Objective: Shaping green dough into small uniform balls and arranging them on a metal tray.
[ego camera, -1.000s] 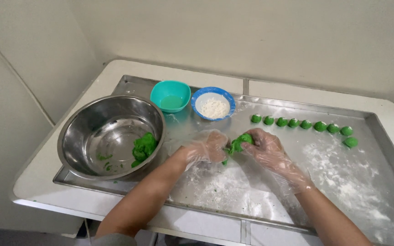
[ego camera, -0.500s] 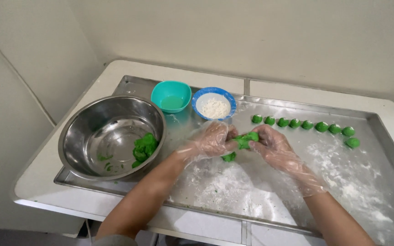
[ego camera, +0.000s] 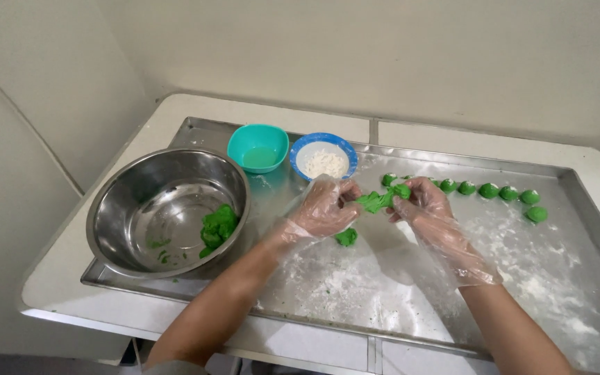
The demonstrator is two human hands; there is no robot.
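Left hand (ego camera: 322,206) and right hand (ego camera: 421,205), both gloved, pinch opposite ends of green dough strip (ego camera: 378,200); long axis left-right, slightly up toward right, above floured tray (ego camera: 411,292).

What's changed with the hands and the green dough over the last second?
Both hands, left hand and right hand, rose off the tray and now stretch the green dough strip between them. A small dough piece now lies alone below them. The steel bowl, two small bowls and row of dough balls stayed put.
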